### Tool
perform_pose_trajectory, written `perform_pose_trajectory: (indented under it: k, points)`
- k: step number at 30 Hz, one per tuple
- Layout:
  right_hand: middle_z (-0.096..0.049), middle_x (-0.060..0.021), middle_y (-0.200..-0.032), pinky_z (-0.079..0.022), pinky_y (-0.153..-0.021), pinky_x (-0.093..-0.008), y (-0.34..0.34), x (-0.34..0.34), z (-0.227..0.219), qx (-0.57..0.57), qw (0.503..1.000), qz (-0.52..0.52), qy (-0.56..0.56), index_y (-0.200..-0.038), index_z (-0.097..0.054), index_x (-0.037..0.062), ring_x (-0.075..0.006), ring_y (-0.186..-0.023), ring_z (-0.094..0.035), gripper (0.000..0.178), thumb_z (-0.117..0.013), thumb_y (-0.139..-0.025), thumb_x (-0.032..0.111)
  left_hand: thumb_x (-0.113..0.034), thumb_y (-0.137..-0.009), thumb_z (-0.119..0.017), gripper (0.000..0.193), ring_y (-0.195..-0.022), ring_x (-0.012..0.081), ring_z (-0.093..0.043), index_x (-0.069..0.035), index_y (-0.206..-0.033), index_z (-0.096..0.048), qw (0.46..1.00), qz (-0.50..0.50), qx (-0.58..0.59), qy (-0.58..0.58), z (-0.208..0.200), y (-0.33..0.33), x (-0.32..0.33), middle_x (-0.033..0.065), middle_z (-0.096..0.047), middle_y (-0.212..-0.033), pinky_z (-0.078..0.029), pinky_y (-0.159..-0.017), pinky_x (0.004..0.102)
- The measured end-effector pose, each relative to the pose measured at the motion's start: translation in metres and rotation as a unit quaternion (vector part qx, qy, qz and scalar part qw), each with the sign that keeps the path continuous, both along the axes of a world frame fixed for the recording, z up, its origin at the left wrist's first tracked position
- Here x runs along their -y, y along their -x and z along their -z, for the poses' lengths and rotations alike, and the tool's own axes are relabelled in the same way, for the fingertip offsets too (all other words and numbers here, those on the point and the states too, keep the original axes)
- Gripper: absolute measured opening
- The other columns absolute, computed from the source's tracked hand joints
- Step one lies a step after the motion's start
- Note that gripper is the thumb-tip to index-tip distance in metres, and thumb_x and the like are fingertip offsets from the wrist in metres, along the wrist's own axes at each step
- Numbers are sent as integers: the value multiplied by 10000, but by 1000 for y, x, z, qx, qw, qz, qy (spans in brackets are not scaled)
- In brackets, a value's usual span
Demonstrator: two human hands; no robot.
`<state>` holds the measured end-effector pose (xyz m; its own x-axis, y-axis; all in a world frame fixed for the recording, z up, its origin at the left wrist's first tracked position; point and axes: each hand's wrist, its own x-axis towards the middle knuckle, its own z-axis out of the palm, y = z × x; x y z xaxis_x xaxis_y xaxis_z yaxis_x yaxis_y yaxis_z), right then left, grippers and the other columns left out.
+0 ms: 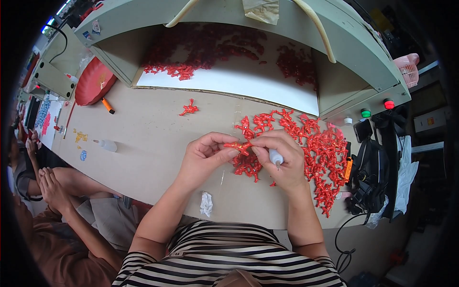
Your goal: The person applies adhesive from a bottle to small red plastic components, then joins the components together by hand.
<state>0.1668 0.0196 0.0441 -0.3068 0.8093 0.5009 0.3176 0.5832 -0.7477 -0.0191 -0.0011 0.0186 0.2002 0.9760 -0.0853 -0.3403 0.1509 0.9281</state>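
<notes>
A small red plastic figure (pixel 237 145) is pinched between the thumb and fingers of my left hand (pixel 209 154). My right hand (pixel 282 155) meets it from the other side, its thumb and forefinger closed at the figure's right end. Tucked in the same right hand is a small white squeeze bottle (pixel 275 157) with a thin needle tip pointing toward me. Just beyond and right of my hands spreads a big pile of similar red figures (pixel 322 148). One lone red figure (pixel 189 107) lies on the table farther off to the left.
Inside the grey-green cabinet (pixel 344 103) many red pieces (pixel 191 52) lie on a white sheet. At left are a red dish (pixel 95 82), an orange marker (pixel 108 105) and another squeeze bottle (pixel 108 145). Crumpled tissue (pixel 206 204) lies near me. A black bag (pixel 370 172) stands right; a co-worker (pixel 62 201) sits left.
</notes>
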Motion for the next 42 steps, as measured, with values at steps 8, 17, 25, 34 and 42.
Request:
perform_pose_trajectory:
  k: [8, 17, 25, 34, 42]
  points:
    - [-597, -88, -827, -476, -665, -288, 12, -1, -1, 22, 999, 19, -18, -831, -635, 28, -195, -758, -587, 135, -664, -701, 0, -38, -805, -594, 206, -811, 111, -589, -2, -1005, -560, 1000, 2, 15, 1, 1, 10, 3, 77, -618, -913, -491, -711, 242]
    - [-568, -102, -831, -427, -722, -295, 6, 10, 1, 46, 998, 49, -6, -836, -597, -7, -210, -782, -541, 127, -624, -715, -31, -98, -806, -618, 193, -685, 48, -551, -21, -977, -574, 996, 10, 65, -53, 13, -4, 0, 17, -611, -787, -467, -608, 187]
    - [-554, -115, -832, -428, -722, -295, 9, 7, 2, 51, 997, 53, -14, -847, -584, -23, -212, -772, -534, 109, -583, -740, -47, -104, -801, -626, 187, -642, 33, -531, -16, -960, -581, 995, 3, 71, -77, 16, -4, -4, 13, -607, -765, -449, -571, 181]
    - [-537, -104, -897, -407, -781, -284, 7, 6, 2, 59, 997, 40, 25, -866, -563, -29, -196, -845, -512, 78, -556, -792, -5, -109, -797, -631, 196, -631, 37, -529, -14, -961, -582, 995, 13, 84, -58, 9, -1, -5, 15, -606, -758, -447, -558, 183]
    - [-539, -103, -889, -411, -768, -279, 8, 9, 6, 56, 998, 42, 9, -867, -567, -23, -189, -833, -516, 81, -561, -788, -6, -121, -800, -630, 213, -650, 47, -555, -10, -975, -580, 997, 17, 63, -48, 13, 0, -1, 26, -618, -781, -464, -566, 186]
